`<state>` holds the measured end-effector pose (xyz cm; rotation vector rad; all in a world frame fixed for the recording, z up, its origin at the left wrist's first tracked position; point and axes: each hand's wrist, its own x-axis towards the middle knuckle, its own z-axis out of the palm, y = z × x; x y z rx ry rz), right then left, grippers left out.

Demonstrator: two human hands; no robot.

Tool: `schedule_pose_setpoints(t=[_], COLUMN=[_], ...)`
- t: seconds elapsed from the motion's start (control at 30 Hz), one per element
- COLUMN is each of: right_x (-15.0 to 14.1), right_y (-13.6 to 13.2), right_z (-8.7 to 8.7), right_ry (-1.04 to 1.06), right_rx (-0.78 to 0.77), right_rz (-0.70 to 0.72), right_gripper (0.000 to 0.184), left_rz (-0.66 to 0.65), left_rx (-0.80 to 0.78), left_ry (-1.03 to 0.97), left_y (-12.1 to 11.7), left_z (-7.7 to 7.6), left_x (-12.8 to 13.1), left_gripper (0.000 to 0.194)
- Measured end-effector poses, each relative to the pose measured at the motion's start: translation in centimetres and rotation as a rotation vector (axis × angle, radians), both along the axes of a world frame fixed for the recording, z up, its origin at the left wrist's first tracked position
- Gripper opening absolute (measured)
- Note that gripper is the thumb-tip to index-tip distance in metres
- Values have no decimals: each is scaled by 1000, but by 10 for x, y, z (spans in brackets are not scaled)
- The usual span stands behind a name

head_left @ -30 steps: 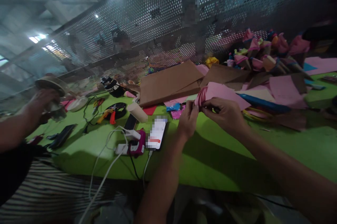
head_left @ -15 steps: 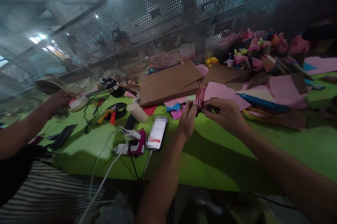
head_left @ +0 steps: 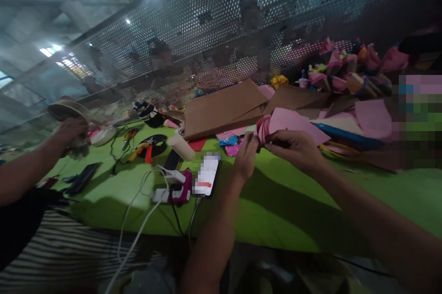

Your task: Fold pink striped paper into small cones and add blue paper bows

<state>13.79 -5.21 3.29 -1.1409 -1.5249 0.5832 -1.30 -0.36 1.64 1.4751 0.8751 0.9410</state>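
Pleated pink paper [head_left: 263,128] is pinched between my two hands above the green table. My left hand [head_left: 246,158] grips its lower left side, fingers closed and pointing up. On the other side, my right hand [head_left: 297,147] has thumb and fingertips closed at the paper's lower right edge. A flat pink sheet [head_left: 293,123] shows just behind my right hand; whether it joins the pleated piece I cannot tell. Small blue and magenta wrapped pieces [head_left: 230,144] lie left of my left hand.
A lit phone [head_left: 206,176], a magenta power adapter [head_left: 184,189] with white cables and a cardboard tube [head_left: 181,147] are left of my arms. Brown cardboard [head_left: 223,107] lies behind, with pink paper bundles [head_left: 334,66] at right. A co-worker's hand [head_left: 74,130] is far left.
The pleated pink paper stays in both hands, with its folds turned slightly. The co-worker's hand at far left has shifted a little to the left.
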Motion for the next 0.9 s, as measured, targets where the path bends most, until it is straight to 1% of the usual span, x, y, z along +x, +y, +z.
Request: schedule_pose_setpoints(t=[0.13, 0.27, 0.4, 0.5, 0.57, 0.67, 0.73, 0.8, 0.9], right_x=[-1, -3, -3, -2, -1, -1, -3, -4, -5], right_y=[0, 1, 2, 3, 4, 3, 3, 2, 3], right_z=[0, -2, -3, -6, -10, -14, -15, -14, -11], right_ry=[-37, -80, -87, -108, -147, -234, -273, -256, -161], right_rx=[31, 53, 68, 72, 115, 194, 208, 206, 200], right_rz=[-31, -73, -74, -76, -119, -211, -236, -232, -195], right_gripper=[22, 23, 19, 15, 13, 11, 11, 11, 10], left_rz=[26, 24, -4, -50, -53, -3, 29, 43, 41], left_rx=[56, 89, 73, 83, 66, 16, -6, -16, 1], left_ry=[61, 56, 8, -30, -36, -34, -27, -19, -32], left_y=[1, 1, 1, 2, 3, 4, 5, 5, 5], left_z=[-3, -3, -6, -10, -12, -13, -13, -11, -7], left_x=[-1, 0, 0, -1, -1, 1, 2, 3, 3], left_gripper=[32, 33, 34, 31, 29, 27, 26, 24, 21])
